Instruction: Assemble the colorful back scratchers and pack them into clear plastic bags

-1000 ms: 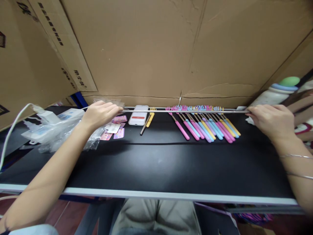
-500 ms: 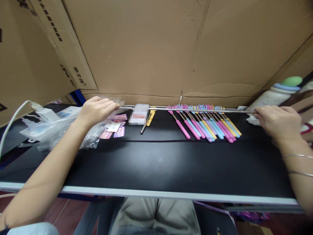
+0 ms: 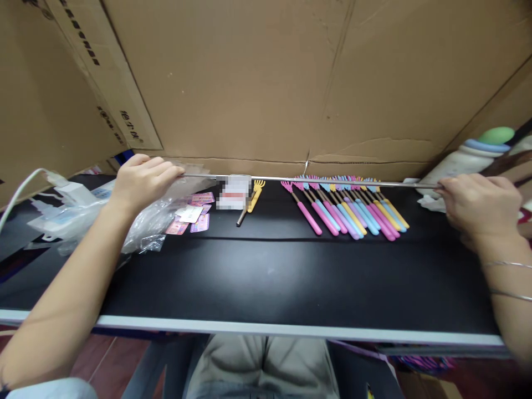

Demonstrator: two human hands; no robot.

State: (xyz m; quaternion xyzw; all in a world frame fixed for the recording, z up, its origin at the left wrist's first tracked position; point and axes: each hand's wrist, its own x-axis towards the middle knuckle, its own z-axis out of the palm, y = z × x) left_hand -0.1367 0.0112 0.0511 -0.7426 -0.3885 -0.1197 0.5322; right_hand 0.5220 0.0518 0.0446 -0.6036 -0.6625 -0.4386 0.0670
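A long thin metal rod (image 3: 307, 180) stretches horizontally above the back of the black table (image 3: 270, 277). My left hand (image 3: 143, 180) pinches its left end and my right hand (image 3: 482, 205) grips its right end. Under the rod lies a row of several small back scratchers (image 3: 349, 208) with pink, blue, yellow and purple handles, fanned side by side. A single yellow back scratcher (image 3: 253, 198) and a thin metal stick (image 3: 243, 216) lie left of the row, beside a phone (image 3: 233, 194).
Clear plastic bags (image 3: 137, 224) and small pink cards (image 3: 193, 213) sit at the left, with a white charger and cable (image 3: 62, 191). Cardboard sheets (image 3: 270, 83) wall the back. A white bottle with a green top (image 3: 469, 158) lies at the right.
Both hands moved apart and the rod grew longer between them: its left end went further left, its right end further right.
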